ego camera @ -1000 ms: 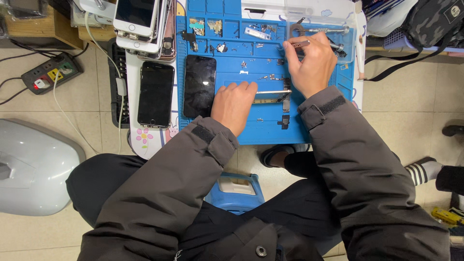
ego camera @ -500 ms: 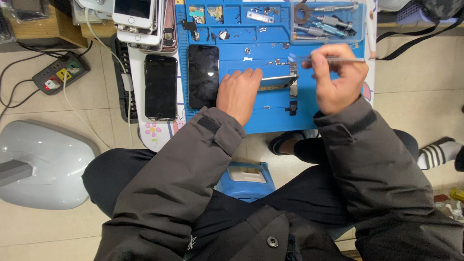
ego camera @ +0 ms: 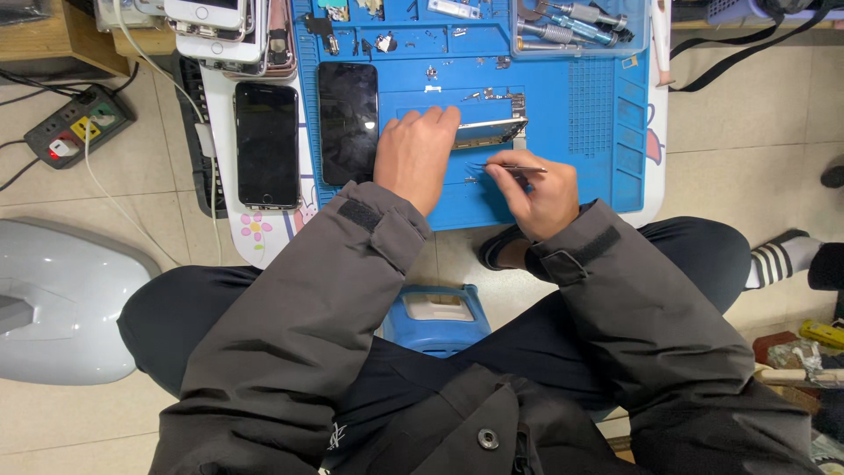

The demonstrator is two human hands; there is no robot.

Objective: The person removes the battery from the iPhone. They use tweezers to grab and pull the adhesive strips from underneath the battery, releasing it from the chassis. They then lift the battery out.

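Observation:
My left hand [ego camera: 413, 154] lies flat on the blue work mat [ego camera: 580, 132], its fingertips pressing the left end of a phone frame [ego camera: 492, 130] that lies sideways. My right hand [ego camera: 532, 193] sits just below and to the right of the frame, pinching thin metal tweezers [ego camera: 510, 167]. Their tips point left, close to the frame's lower edge. Beside my left hand, a black phone screen [ego camera: 348, 121] lies face up on the mat.
A second dark phone [ego camera: 266, 145] lies on a white mat left of the blue one. Stacked phones [ego camera: 220, 22] sit at the top. A tool tray [ego camera: 571, 22] holds screwdrivers at top right. A power strip [ego camera: 75, 127] lies on the floor left; a blue stool [ego camera: 435, 317] is between my legs.
My right hand has come down from the tool tray at the top right with the tweezers, to just below the phone frame. My left hand stays on the frame.

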